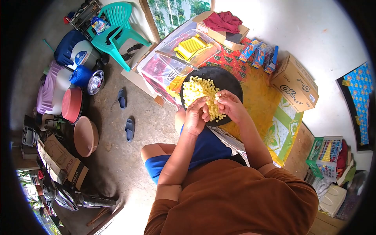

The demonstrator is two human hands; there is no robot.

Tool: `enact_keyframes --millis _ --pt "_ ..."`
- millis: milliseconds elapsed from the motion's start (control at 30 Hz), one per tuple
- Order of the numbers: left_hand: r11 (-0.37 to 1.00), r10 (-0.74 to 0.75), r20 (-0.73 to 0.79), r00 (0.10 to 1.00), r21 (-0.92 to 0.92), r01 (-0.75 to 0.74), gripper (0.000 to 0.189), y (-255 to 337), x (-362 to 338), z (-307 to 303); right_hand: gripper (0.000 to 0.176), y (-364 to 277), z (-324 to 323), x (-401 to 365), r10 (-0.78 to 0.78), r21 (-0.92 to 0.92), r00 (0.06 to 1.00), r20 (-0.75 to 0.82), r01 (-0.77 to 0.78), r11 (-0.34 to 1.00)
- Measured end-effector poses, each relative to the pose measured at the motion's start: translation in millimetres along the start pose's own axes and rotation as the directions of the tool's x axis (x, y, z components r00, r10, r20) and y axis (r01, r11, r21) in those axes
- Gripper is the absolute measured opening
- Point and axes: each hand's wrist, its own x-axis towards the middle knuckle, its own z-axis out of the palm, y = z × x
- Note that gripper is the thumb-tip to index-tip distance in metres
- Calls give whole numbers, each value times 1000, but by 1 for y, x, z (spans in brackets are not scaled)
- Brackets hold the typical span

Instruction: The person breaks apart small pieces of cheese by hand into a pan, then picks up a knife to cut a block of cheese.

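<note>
A round black pan (pixel 229 80) holds a pile of small pale-yellow diced pieces (pixel 197 89), spread mostly over its left and front parts. My left hand (pixel 197 115) is above the front edge of the pan, its fingers curled and pinched. Close by on the right, my right hand (pixel 230 105) is also pinched, its fingertips almost meeting those of the left over the pieces. Whatever is between the fingertips of either hand is too small to make out. A long knife (pixel 178 60) lies across a clear plastic bin behind the pan.
The clear bin (pixel 156 68) carries a yellow slicer (pixel 192 47). Blue boxes (pixel 259 56) and a cardboard carton (pixel 295 84) stand right on the patterned table cover (pixel 256 105). Slippers (pixel 129 128), basins (pixel 86 136) and a green chair (pixel 117 33) are to the left.
</note>
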Motion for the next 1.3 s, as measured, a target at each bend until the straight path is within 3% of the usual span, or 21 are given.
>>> enact_keyframes --millis 167,267,367,467,867,967,1067,1167,1300 --pt "1000 -5 9 1000 -4 5 24 0 1 -3 16 6 -10 7 26 -66 996 -83 -32 997" --pt "1000 -17 5 1000 -14 17 25 -1 1 -5 13 16 -24 17 -40 -435 986 -159 -34 900" --pt "999 -32 10 999 -30 33 25 -3 1 -8 14 25 -35 23 11 -396 982 -187 -85 914" --pt "998 -27 2 1000 -52 27 22 -2 2 -13 15 23 -30 21 79 -164 980 -181 -110 980" --pt "997 -46 -18 999 -64 45 21 0 3 -17 19 11 -20 17 72 -25 993 -92 -75 997" --pt "996 -57 -18 998 -73 55 22 1 3 -17 20 13 -18 18 62 -90 990 -126 -74 993" --pt "994 -72 -1 997 -82 72 23 2 3 -19 22 24 -30 29 -34 -448 977 -209 -65 892" --pt "990 -102 13 995 -97 103 23 2 4 -18 26 52 -61 46 -266 -835 960 -85 77 544" --pt "990 -111 13 994 -90 112 23 5 0 -13 29 41 -41 37 -222 -865 965 -137 -8 501"
